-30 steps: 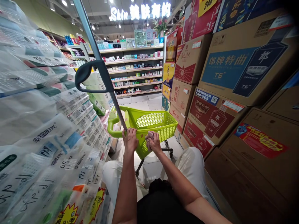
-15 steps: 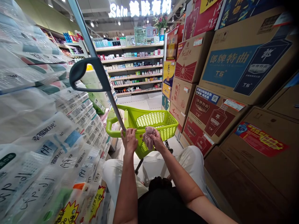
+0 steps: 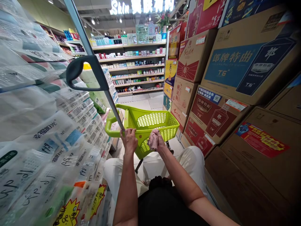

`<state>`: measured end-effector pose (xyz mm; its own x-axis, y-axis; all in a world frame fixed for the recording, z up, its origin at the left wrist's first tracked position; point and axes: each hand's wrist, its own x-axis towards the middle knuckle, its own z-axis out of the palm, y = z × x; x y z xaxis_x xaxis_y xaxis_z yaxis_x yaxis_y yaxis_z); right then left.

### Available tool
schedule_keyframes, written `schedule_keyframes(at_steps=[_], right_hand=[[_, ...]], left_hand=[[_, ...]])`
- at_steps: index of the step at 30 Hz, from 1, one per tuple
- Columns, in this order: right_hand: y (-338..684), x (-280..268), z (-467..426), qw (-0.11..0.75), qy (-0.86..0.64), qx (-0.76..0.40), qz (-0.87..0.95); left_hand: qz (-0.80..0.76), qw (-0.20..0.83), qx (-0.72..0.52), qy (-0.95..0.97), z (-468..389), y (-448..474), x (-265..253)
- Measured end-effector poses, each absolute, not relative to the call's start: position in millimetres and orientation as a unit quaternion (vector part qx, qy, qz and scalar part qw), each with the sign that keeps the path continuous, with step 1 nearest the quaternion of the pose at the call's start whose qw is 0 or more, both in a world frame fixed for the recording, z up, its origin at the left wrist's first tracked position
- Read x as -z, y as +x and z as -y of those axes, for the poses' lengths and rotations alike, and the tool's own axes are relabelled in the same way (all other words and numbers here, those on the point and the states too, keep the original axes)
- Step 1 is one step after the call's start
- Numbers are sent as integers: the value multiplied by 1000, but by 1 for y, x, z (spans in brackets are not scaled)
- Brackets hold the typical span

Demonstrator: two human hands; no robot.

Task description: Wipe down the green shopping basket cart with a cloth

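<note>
A bright green shopping basket cart (image 3: 140, 144) with lattice walls stands in front of my knees. My left hand (image 3: 129, 140) is closed over its near rim, right beside the foot of the grey metal pole (image 3: 115, 110). Higher on that pole sits a dark grey loop handle (image 3: 101, 77). My right hand (image 3: 161, 142) grips a crumpled dusty-pink cloth (image 3: 153, 140) against the outside of the near wall. Some of the right fingers are hidden behind the cloth. Inside the basket, the part I can see is bare green plastic.
Stacked liquor cartons (image 3: 217, 116) rise close on my right. Plastic-wrapped tissue packs (image 3: 63, 157) with price tags crowd the left side. Beyond the cart, pale floor tiles (image 3: 145, 102) lead to shelves of skincare goods (image 3: 136, 75) under a lit sign.
My right hand has shifted slightly right with the cloth, which is now bunched differently. The left hand stays on the rim. The pole and handle appear a little further left.
</note>
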<state>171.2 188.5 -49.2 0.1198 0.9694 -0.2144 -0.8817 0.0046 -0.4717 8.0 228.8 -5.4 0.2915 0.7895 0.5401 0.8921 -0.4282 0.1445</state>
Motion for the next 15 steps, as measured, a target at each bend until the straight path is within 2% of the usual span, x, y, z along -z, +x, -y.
schedule_keyframes(at_steps=[4,7,11,15], right_hand=[[159,54,-197,743,-344,-566,97],[146,59,-194,760,-471,-382,233],[117,78,-188,671,-558,-127,472],[108,103,-191,595,-542,2,593]], left_hand=[[520,74,281,-803,-227,8,4],[524,49,296,-797,-225,9,0],[535,6,317,-783,-221,10,-5],[531,0,314,-787,-216,9,-7]])
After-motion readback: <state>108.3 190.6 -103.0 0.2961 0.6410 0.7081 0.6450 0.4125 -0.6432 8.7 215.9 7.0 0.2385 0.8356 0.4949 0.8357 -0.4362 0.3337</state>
